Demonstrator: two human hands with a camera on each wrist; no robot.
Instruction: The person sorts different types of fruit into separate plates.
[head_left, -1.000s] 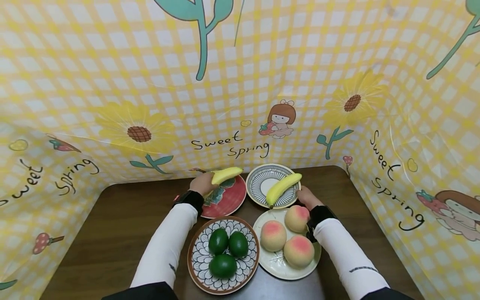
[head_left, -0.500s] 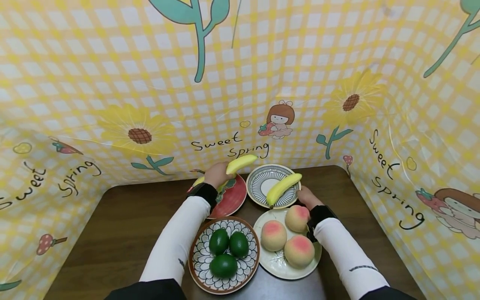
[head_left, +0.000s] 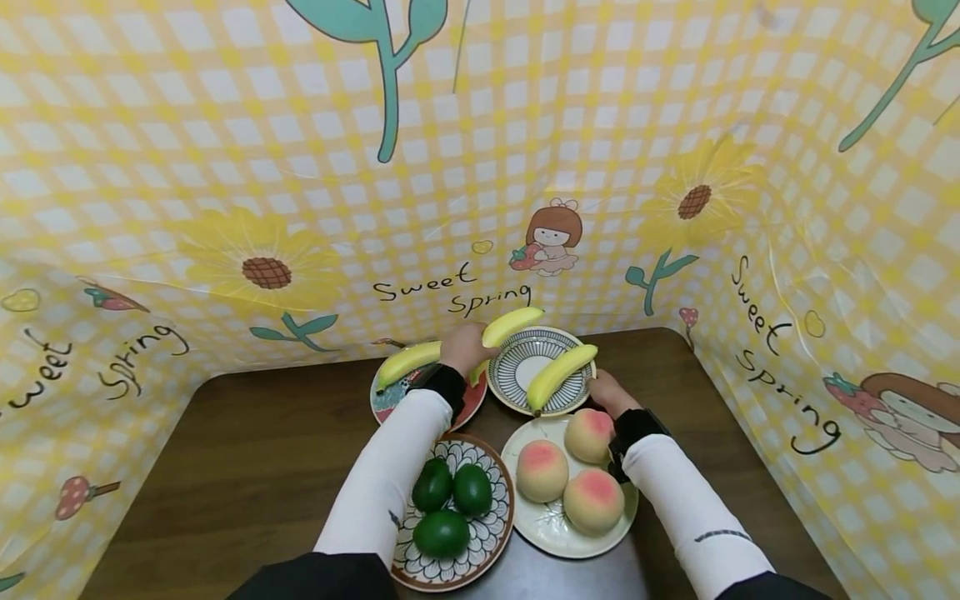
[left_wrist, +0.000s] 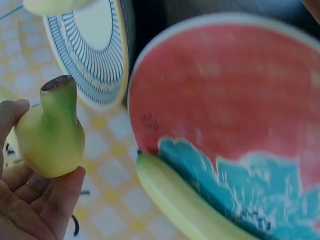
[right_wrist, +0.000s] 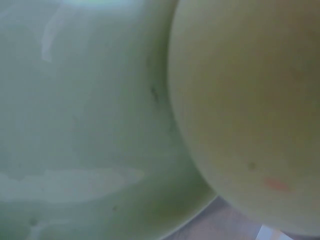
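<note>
My left hand [head_left: 467,345] grips a yellow banana [head_left: 514,322] and holds it in the air over the near-left rim of the blue-striped plate [head_left: 517,390]. In the left wrist view its stem end [left_wrist: 52,132] sits between my fingers [left_wrist: 35,210]. A second banana [head_left: 408,362] lies on the red plate [head_left: 390,402], and a third banana [head_left: 561,375] rests across the striped plate. My right hand [head_left: 603,390] sits at that plate's right rim, its fingers hidden from view.
In front stand a patterned plate [head_left: 491,546] with three green fruits [head_left: 450,508] and a pale plate [head_left: 551,533] with three peaches [head_left: 542,471]; one peach [right_wrist: 250,110] fills the right wrist view. Yellow checked sheeting [head_left: 480,167] walls the brown table [head_left: 247,467].
My left hand has carried its banana to the right, from over the red plate to the striped plate's rim, uncovering the banana on the red plate. The right hand has stayed put.
</note>
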